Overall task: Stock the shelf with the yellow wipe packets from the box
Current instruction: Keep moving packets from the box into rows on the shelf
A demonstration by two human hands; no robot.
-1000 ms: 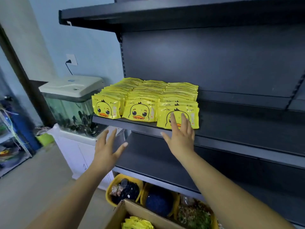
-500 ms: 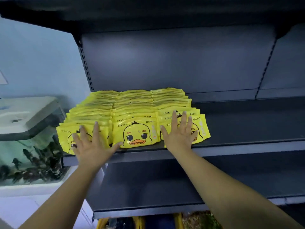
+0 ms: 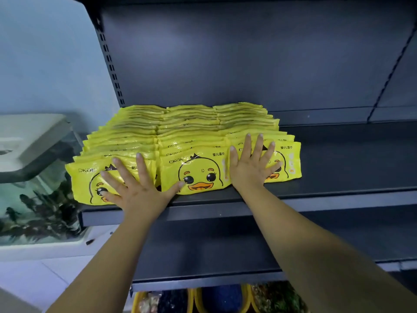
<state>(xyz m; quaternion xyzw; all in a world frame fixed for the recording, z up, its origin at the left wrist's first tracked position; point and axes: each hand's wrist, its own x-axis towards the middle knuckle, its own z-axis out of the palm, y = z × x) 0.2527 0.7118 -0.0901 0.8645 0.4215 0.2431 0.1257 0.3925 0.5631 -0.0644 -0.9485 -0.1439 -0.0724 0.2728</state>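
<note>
Yellow wipe packets [image 3: 191, 141] with a cartoon duck stand in three tight rows on the dark shelf [image 3: 338, 168], at its left end. My left hand [image 3: 137, 184] presses flat, fingers spread, on the front packet of the left row [image 3: 88, 177]. My right hand [image 3: 252, 163] presses flat, fingers spread, on the front packet of the right row [image 3: 291, 161]. The front packet of the middle row [image 3: 198, 172] shows its full duck face between my hands. The box is out of view.
A fish tank [image 3: 33, 195] with a white lid stands left of the shelf unit. A lower shelf [image 3: 225, 251] lies beneath. Yellow bins [image 3: 221, 299] with dark goods sit at the bottom. The shelf's right part holds nothing.
The view has drawn closer to the shelf. My left hand rose from below the shelf edge onto the left front packet; my right hand stays on the right front packet.
</note>
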